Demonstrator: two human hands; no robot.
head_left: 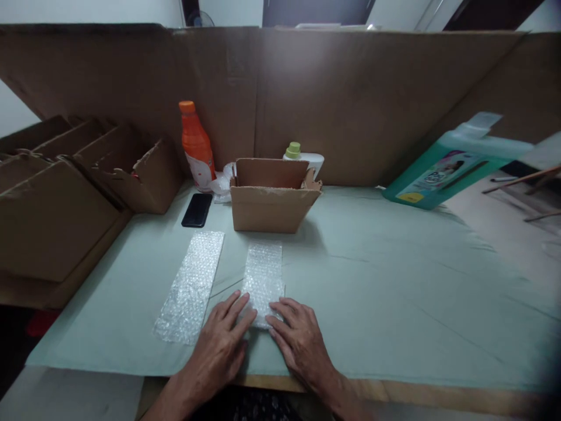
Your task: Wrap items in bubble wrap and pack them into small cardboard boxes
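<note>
Left hand [221, 340], right hand [300, 334] spread on bubble wrap [263, 272]; carton [267, 210] just beyond, phone [197, 210] nearby.

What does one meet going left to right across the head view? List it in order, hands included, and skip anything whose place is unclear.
Cardboard boxes → left bubble-wrap strip → left hand → middle bubble-wrap strip → right hand → green bottle.
</note>
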